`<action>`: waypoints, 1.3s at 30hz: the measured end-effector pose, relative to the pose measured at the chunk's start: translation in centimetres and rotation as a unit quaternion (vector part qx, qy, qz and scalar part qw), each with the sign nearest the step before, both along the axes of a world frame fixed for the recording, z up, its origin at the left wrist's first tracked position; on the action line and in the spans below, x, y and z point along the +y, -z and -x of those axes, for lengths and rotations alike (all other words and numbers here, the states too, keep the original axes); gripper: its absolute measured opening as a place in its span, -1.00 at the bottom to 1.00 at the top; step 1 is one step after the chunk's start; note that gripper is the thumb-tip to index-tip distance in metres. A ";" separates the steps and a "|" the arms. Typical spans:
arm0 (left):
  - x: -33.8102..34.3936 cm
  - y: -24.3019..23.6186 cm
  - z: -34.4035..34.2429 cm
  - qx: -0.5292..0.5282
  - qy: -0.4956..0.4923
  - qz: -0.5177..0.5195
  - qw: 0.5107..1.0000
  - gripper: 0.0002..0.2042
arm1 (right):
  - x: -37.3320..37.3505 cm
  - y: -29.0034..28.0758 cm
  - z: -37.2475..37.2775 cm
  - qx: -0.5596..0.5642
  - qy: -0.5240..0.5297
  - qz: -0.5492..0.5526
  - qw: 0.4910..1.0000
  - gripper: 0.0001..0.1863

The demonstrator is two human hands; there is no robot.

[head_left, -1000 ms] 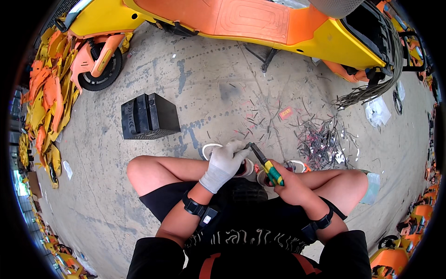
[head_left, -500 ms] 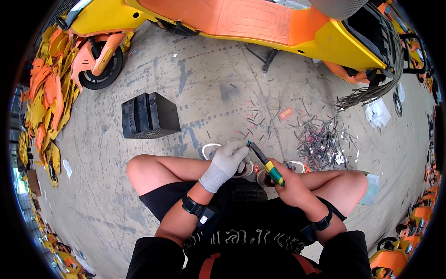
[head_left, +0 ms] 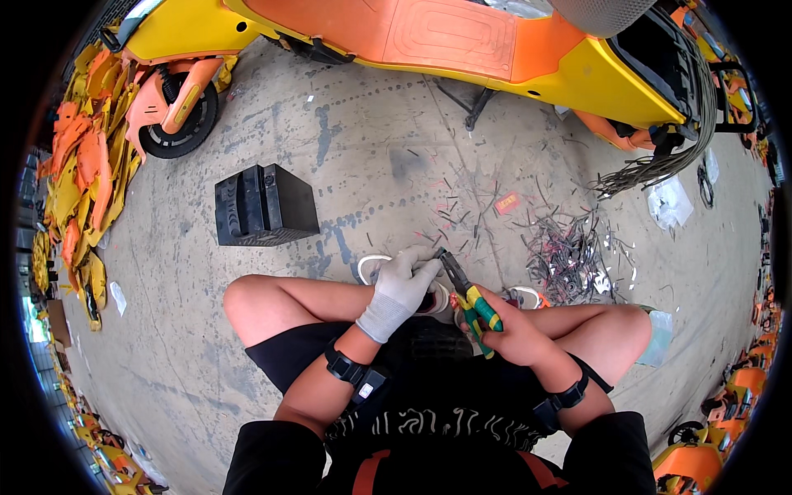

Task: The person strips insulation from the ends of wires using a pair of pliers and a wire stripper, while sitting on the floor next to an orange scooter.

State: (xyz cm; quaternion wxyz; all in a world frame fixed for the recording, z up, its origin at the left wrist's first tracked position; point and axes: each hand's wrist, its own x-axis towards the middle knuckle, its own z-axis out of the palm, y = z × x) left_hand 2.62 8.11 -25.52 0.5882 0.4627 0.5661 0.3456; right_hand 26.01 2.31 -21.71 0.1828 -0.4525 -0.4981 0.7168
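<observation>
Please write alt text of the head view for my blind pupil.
A seated person's bare right hand grips yellow-green pliers, tips beside the gloved left hand. Ahead are a black box, scattered scraps and a yellow-orange scooter.

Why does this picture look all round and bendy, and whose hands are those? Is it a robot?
No robot here! A person is sitting on the floor, wearing a camera on their head. It looks down, so you see what they see. Its very wide lens makes straight edges bend.

The left hand wears a pale glove. Its fingertips are by the tip of the pliers, but whatever they might be pinching is too small to tell. The bare right hand holds those pliers by their yellow and green handles.

On the floor are a black box and a messy pile of thin scraps. Across the top stands a yellow and orange scooter.
</observation>
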 end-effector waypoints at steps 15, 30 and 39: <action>-0.1 -1.6 0.2 0.160 0.045 -0.158 0.973 -0.77 | 0.1 0.2 -0.4 -0.011 0.000 0.050 0.999 -0.08; -0.6 1.1 -0.2 -0.006 0.016 -0.050 0.999 -0.79 | 0.2 -1.6 0.7 -0.119 0.017 -0.048 0.992 -0.16; 0.0 -1.9 -0.1 -0.195 0.003 0.107 0.975 -0.72 | 0.4 -1.3 0.4 -0.037 0.022 0.011 0.999 -0.14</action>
